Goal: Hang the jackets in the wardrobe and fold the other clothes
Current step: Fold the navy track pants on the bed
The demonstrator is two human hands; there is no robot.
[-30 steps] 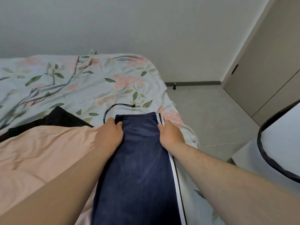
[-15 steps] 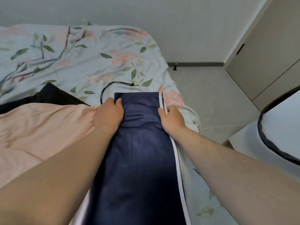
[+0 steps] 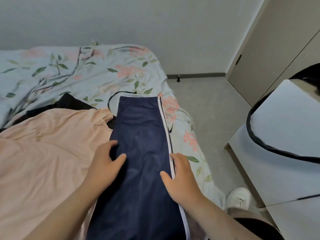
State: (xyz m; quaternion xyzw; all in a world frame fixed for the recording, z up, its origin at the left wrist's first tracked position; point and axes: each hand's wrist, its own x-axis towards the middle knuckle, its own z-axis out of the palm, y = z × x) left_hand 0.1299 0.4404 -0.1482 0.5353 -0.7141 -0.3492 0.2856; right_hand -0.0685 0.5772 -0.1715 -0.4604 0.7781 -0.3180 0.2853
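While navy trousers [image 3: 143,132] lie on bed [image 3: 97,73], L hand [image 3: 103,168] & R hand [image 3: 181,177] flat on them; fingers uncurled

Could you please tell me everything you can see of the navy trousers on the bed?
The navy trousers look like smooth, slightly shiny sports fabric, with a white stripe edged in black down their right side. They lie flat, lengthwise on the floral bedspread, far end squared off, left edge against the peach garment. The left hand and right hand rest open on their two long edges.
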